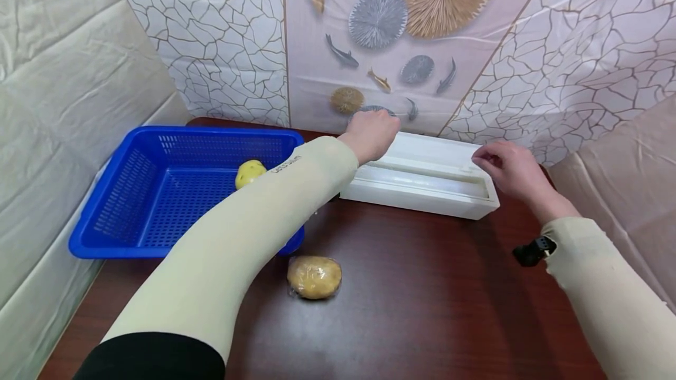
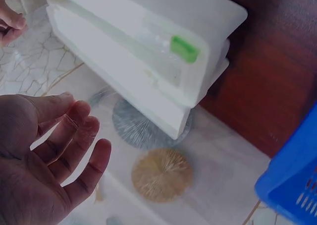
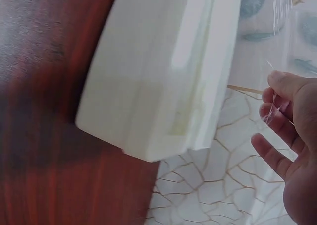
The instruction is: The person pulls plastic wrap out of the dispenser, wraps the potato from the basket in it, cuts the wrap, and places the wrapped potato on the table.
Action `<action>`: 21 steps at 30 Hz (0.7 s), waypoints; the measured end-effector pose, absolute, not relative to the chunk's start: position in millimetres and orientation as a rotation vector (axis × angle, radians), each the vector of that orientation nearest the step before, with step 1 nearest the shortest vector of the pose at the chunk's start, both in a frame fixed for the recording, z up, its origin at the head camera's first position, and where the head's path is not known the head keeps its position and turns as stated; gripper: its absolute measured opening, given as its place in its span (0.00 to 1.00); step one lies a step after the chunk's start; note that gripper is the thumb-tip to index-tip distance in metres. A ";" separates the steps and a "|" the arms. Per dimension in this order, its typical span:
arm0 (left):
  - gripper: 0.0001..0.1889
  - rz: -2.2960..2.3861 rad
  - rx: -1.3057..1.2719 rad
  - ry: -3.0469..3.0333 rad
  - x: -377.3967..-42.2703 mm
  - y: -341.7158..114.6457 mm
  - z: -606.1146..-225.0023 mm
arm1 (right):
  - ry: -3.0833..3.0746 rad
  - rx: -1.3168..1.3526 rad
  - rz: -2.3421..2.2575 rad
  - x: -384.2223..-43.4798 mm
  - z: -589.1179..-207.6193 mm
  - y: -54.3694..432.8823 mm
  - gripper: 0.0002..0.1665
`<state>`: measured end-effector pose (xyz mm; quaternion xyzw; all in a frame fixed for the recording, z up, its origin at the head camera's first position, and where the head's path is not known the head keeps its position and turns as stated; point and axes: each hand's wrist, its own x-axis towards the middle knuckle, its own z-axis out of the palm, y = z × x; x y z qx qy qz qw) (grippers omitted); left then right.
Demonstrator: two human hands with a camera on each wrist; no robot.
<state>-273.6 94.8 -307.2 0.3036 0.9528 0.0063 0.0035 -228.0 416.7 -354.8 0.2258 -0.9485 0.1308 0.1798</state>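
Both hands are raised over the far side of a white cling film dispenser (image 1: 417,195), whose lid stands up and whose pale roll (image 1: 422,182) shows inside. My left hand (image 1: 372,133) is behind the left part of the dispenser, thumb and fingertips pinching thin, clear cling film (image 3: 276,31). Beyond the dispenser's right end, my right hand (image 1: 512,170) pinches the film too, thumb against curled fingers. Creases of film catch the light at the fingertips in both wrist views. Most of the sheet is too transparent to make out in the head view.
A film-wrapped potato (image 1: 314,277) lies on the dark wooden table (image 1: 412,298) in front. To the left, a blue plastic basket (image 1: 108,239) holds a yellowish potato (image 1: 250,173), partly hidden by my left sleeve. A patterned cloth backdrop (image 1: 227,34) rises behind the table.
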 end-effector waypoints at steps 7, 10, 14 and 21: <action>0.16 0.021 0.986 2.977 -276.1 90.7 -284.1 | -2.670 0.671 0.330 -232.2 -329.2 417.1 0.03; 0.15 0.034 0.999 2.969 -277.1 89.3 -275.2 | -2.658 0.683 0.317 -232.6 -319.8 418.1 0.04; 0.16 0.058 1.009 2.964 -277.4 88.3 -262.4 | -2.629 0.703 0.316 -233.0 -308.7 420.0 0.05; 0.17 0.087 1.030 2.963 -274.6 85.9 -242.0 | -2.521 0.793 0.306 -232.4 -291.5 422.3 0.11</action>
